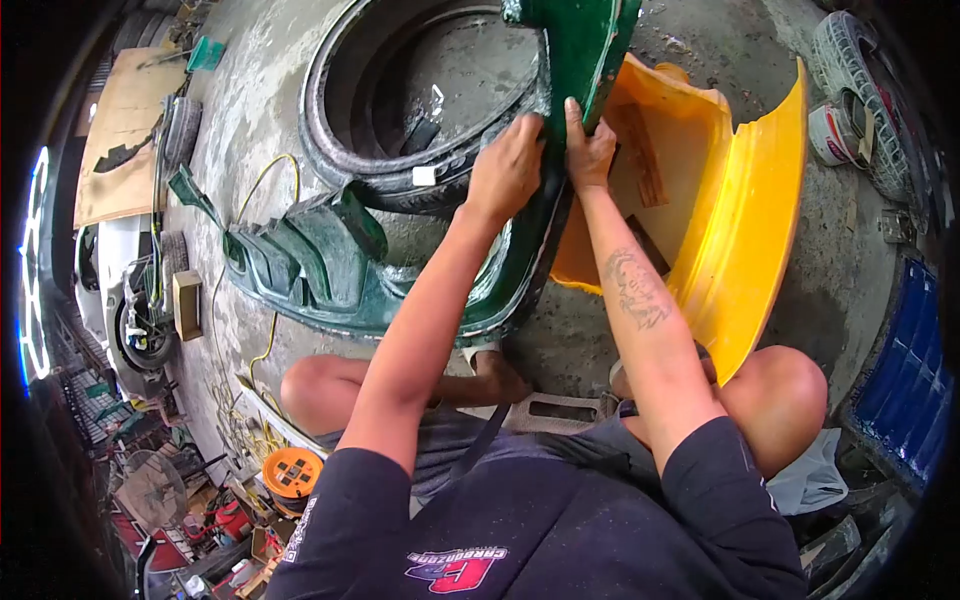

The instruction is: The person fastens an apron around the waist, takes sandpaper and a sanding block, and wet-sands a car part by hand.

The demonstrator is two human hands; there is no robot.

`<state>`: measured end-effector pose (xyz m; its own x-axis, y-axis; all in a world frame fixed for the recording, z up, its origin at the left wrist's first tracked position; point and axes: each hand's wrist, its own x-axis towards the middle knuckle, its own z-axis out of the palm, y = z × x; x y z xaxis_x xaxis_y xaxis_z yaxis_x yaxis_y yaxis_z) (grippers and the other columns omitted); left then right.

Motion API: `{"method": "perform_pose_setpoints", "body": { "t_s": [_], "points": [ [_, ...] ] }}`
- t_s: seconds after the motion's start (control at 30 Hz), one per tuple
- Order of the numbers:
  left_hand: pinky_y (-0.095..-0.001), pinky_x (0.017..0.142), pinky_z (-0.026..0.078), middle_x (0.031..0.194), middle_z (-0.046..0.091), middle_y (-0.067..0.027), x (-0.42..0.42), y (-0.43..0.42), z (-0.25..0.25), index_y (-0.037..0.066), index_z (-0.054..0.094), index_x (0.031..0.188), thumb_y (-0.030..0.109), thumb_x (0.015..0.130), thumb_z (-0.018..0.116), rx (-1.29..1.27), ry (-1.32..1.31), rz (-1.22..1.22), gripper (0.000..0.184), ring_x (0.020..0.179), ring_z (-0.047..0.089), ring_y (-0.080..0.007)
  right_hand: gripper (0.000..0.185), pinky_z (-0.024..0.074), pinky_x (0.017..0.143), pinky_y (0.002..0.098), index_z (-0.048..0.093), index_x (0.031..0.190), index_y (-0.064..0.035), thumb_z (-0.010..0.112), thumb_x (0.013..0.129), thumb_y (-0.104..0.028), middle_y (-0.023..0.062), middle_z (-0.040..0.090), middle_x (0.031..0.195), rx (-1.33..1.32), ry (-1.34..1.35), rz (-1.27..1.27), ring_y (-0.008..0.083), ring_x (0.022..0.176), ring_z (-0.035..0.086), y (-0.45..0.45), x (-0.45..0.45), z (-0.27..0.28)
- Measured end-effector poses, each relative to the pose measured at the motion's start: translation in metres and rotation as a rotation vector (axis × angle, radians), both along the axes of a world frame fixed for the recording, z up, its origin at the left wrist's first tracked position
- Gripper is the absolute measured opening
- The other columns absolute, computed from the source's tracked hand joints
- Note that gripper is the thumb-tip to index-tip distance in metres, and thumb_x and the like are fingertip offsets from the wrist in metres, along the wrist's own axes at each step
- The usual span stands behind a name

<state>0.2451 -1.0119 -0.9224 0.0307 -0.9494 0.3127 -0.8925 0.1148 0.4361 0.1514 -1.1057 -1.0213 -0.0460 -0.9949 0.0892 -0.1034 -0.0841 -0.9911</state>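
A large green moulded panel (400,305) curves across the floor and rises at its right side between my arms. It rests against a black tire (335,165). My left hand (508,168) is closed at the left side of the raised green part, its fingertips bent; anything in the fingers is too small to make out. On the other side of that part, my right hand (590,145) grips its edge, with the thumb pointing up along it. Just right of my right forearm lies a yellow moulded panel (750,220).
Blue ribbed panels (905,370) lie at the right. Farther up stand a white bucket (832,135) and another tire (850,50). An orange cable reel (292,470), a yellow cable and a cardboard box (187,305) are at the left. A wooden board (120,140) stands beyond.
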Motion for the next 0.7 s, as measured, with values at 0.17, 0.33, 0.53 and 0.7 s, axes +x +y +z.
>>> {"method": "perform_pose_setpoints", "body": {
  "t_s": [0.17, 0.33, 0.53, 0.7],
  "points": [
    [-0.0459, 0.072, 0.050, 0.093, 0.062, -0.0257, -0.007, 0.030, 0.009, 0.001, 0.047, 0.113, 0.008, 0.089, 0.063, -0.062, 0.206, 0.281, 0.030, 0.087, 0.062, -0.0440, 0.056, 0.0482, 0.076, 0.0418, 0.064, 0.087, 0.0085, 0.067, 0.087, -0.047, 0.0240, 0.065, 0.083, -0.052, -0.062, -0.032, 0.0375, 0.080, 0.063, 0.001, 0.002, 0.005],
    [-0.0462, 0.068, 0.051, 0.090, 0.061, -0.0236, -0.012, 0.061, -0.007, 0.002, 0.047, 0.110, 0.007, 0.088, 0.062, 0.000, 0.050, 0.127, 0.028, 0.081, 0.063, -0.0421, 0.050, 0.0487, 0.075, 0.0409, 0.065, 0.087, 0.0057, 0.066, 0.089, -0.044, 0.0217, 0.066, 0.084, -0.023, -0.076, -0.012, 0.0360, 0.079, 0.064, 0.002, 0.002, 0.012],
    [-0.0474, 0.066, 0.050, 0.090, 0.059, -0.0222, -0.001, 0.036, -0.007, 0.001, 0.046, 0.106, 0.006, 0.088, 0.059, -0.002, 0.019, 0.031, 0.023, 0.081, 0.061, -0.0426, 0.055, 0.0482, 0.078, 0.0425, 0.064, 0.087, 0.0082, 0.066, 0.088, -0.047, 0.0255, 0.065, 0.085, -0.043, -0.027, 0.019, 0.0405, 0.086, 0.063, 0.005, -0.003, 0.013],
    [-0.0493, 0.067, 0.050, 0.091, 0.061, -0.0237, -0.002, 0.038, -0.002, 0.003, 0.045, 0.108, 0.008, 0.091, 0.058, 0.095, 0.010, 0.034, 0.023, 0.082, 0.062, -0.0444, 0.054, 0.0482, 0.078, 0.0435, 0.066, 0.088, 0.0051, 0.063, 0.088, -0.049, 0.0233, 0.066, 0.086, -0.015, -0.033, -0.014, 0.0402, 0.084, 0.063, 0.001, -0.001, 0.015]
  ]
}}
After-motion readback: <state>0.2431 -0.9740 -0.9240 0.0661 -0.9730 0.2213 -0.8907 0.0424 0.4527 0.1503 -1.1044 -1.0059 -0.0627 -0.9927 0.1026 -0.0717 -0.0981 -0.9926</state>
